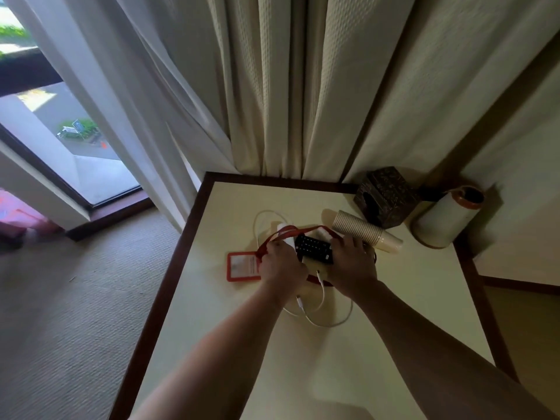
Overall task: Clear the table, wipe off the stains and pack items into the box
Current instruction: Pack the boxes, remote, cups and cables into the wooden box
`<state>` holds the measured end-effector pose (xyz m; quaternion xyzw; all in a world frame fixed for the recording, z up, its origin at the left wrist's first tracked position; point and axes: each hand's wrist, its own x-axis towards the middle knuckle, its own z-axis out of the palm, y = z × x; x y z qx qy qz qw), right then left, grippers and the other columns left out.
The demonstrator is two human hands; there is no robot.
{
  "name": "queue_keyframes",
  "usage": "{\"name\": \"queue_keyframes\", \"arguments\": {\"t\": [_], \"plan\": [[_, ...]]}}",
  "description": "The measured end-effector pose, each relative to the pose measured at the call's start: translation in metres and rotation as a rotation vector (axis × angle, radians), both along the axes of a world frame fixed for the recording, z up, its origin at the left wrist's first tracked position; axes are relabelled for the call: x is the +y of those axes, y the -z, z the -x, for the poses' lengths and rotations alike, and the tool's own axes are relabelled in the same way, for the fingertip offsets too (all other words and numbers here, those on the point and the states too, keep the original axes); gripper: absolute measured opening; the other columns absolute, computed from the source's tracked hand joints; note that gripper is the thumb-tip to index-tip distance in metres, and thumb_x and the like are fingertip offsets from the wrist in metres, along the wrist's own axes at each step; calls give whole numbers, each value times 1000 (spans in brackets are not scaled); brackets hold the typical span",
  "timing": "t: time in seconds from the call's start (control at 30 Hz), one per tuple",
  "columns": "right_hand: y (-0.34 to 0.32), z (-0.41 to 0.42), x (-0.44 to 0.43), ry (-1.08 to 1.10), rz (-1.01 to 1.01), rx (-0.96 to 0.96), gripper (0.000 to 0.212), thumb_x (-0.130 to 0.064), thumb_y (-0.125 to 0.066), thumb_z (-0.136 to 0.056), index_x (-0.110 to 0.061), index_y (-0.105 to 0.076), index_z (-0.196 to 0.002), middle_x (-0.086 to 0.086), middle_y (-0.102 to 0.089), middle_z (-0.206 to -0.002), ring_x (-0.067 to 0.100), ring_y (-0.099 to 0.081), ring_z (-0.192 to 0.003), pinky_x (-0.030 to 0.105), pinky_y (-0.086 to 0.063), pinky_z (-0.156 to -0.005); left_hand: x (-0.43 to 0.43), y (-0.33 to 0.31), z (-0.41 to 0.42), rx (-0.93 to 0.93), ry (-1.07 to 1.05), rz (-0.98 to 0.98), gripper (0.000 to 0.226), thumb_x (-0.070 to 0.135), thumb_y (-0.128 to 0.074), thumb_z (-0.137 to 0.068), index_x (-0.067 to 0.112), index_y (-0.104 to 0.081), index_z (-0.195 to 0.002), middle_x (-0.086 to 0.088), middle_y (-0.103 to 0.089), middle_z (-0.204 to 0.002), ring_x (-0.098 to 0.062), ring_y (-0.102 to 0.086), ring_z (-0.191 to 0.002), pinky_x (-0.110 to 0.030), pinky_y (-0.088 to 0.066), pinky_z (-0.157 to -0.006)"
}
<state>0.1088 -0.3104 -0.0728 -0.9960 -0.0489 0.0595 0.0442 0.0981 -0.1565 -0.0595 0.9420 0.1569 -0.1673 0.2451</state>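
Note:
A black remote control (313,248) lies on the cream table (333,359) among a red lanyard (291,230) and a white cable (321,313). The lanyard's red badge holder (241,266) lies flat to the left. My left hand (281,266) grips the lanyard strap at the remote's left end, fingers curled. My right hand (351,262) is curled over the remote's right end. A stack of paper cups (363,230) lies on its side just behind my right hand. A white object under the strap is mostly hidden.
A dark patterned tissue box (386,197) and a white lamp shade with a brown rim (448,216) stand at the table's far right corner. Curtains (288,86) hang behind the table. Carpet (75,298) and a window lie to the left.

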Motion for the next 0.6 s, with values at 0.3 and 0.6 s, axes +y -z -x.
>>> {"name": "queue_keyframes", "arguments": {"t": [0.3, 0.6], "plan": [[-27, 11, -6, -10, -69, -6, 74, -69, -63, -73, -11, -59, -119, 10, -59, -114, 33, -61, -103, 43, -52, -83, 14, -6, -14, 119, -218, 154, 71, 60, -49, -70, 15, -63, -124, -8, -66, -114, -29, -65, -100, -37, -56, -80], [-82, 98, -39, 198, -348, 77, 51, -62, -49, -90, -27, -54, -127, 2, -54, -116, 17, -54, -90, 29, -43, -68, 41, -87, 41, 386, -333, 691, 24, 20, -62, -82, 9, -59, -102, -10, -52, -78, -20, -48, -59, -26, -41, -53]]}}
